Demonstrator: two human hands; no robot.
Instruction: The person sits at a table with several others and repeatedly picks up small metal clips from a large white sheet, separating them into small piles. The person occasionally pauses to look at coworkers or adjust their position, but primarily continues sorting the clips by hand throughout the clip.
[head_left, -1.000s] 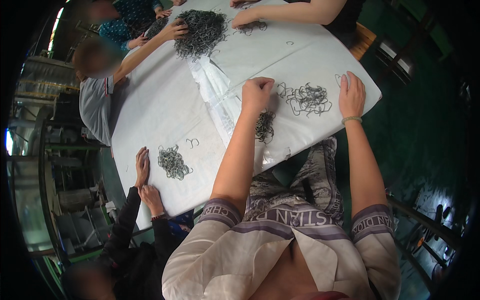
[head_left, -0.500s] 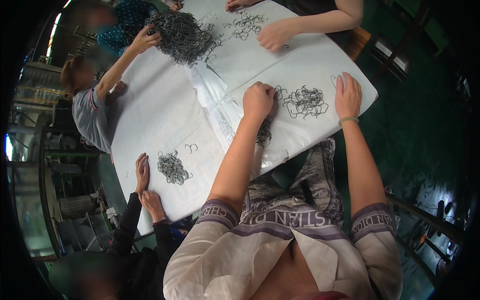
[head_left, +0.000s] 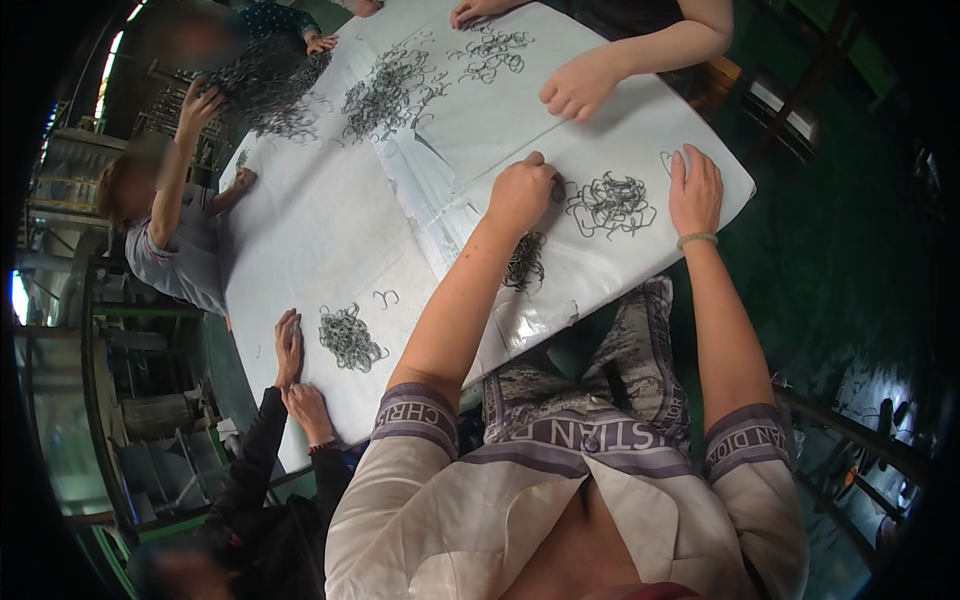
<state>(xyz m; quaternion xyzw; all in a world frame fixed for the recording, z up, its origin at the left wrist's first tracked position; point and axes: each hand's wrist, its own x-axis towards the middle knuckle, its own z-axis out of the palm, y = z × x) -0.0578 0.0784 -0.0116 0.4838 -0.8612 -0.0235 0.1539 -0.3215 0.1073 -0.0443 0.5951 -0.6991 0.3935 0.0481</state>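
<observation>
The left hand (head_left: 520,190) is lying curled in a fist beside the wire hooks (head_left: 610,205); the right hand (head_left: 695,185) is resting spread flat just right of them.

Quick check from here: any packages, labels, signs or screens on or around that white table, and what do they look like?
No packages, signs or screens show.
Clear plastic sheet: crumpled strip down the middle of the white table, glossy.
Printed band: lettered strip across the person's patterned garment, grey on pale, below the table edge.
Otherwise only piles of dark wire hooks between the left hand and right hand.
</observation>
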